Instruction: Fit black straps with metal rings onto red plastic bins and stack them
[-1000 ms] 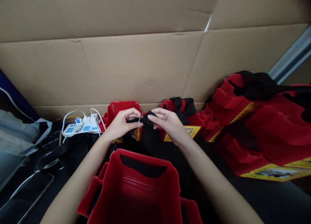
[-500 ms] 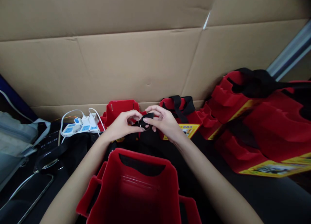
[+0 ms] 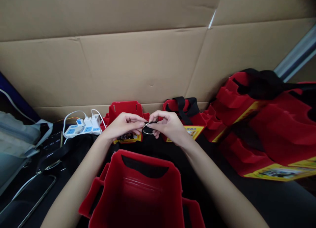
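Hands meet in the middle of the view. The person's left hand [image 3: 127, 125] makes a small pinch at the left edge of a thin, round, shiny metal ring [image 3: 148, 133]. The right hand [image 3: 168, 125] pinches a flat black cloth strap [image 3: 150, 126] at the ring's right side. It is hard to tell if the strap goes through the ring, since fingers cover part of it. A firm left pinch would keep the ring still, and the strap should stay flat, not twisted.

Nearest the person is an open red plastic box [image 3: 143, 188] with a wide slot in its far wall and a little red pocket on each side. Inside, red walls go down into shadow. Behind the left hand stands a second red plastic box [image 3: 124, 111]. A third red plastic box [image 3: 195, 120], to its right, has black cloth loops [image 3: 181, 106] at its top.
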A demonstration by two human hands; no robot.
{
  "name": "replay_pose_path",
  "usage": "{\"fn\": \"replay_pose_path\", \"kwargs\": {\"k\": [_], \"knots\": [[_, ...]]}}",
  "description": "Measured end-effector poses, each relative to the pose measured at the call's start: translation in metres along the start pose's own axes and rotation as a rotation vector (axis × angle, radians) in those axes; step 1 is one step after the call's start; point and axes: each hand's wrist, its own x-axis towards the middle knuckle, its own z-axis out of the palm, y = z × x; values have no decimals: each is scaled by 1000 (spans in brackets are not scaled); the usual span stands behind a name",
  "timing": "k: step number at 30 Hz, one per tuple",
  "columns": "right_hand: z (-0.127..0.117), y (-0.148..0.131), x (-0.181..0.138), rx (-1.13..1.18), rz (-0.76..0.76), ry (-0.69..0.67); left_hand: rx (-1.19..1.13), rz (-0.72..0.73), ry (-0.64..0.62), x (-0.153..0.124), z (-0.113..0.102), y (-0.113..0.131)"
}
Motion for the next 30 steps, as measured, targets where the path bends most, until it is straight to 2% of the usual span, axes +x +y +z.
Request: {"fn": "replay_pose_path", "kwargs": {"k": [4, 9, 13, 20, 24, 30], "knots": [[1, 3, 0, -53, 0, -75, 127, -10, 80, 2, 8, 1], [-1, 10, 5, -3, -86, -160, 86, 17, 299, 5, 15, -3], [-3, 14, 7, 22, -87, -162, 57, 42, 402, 8, 16, -7], [-1, 18, 7, -166, -64, -248, 49, 156, 575, 10, 2, -6], [3, 22, 7, -266, -115, -230, 51, 217, 610, 10, -5, -4], [-3, 18, 5, -410, -215, -257, 54, 350, 802, 9, -24, -4]]}}
